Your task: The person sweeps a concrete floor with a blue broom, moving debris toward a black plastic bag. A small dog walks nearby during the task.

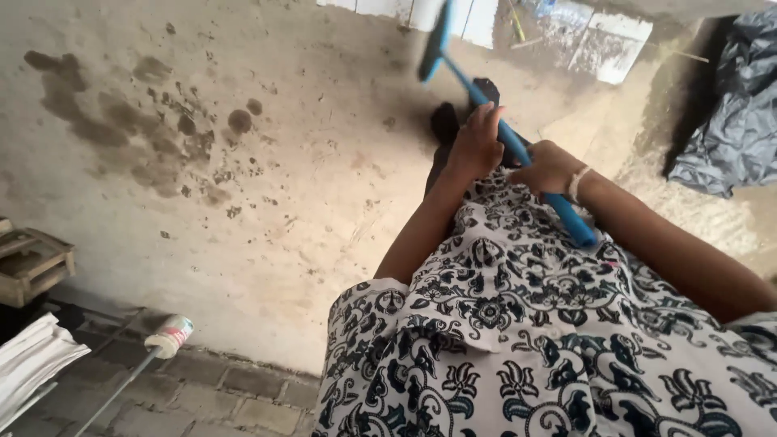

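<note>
Gripping: both hands were closed around a blue broom handle (518, 154) above the patterned dress (550, 340).
Right hand (547, 168): it clasped the handle lower down, a pale band at the wrist.
Left hand (476, 146): it held the handle higher, just beside the right.
Broom head (435, 40): blurred, it hung over the stained concrete floor (243, 162).
Far corner: a grey plastic sheet (732, 113) lay crumpled.

Blue broom handle (518, 154): straight, slanted from right of centre up toward top centre of frame; blurred blue head (435, 44) at upper end.
</note>
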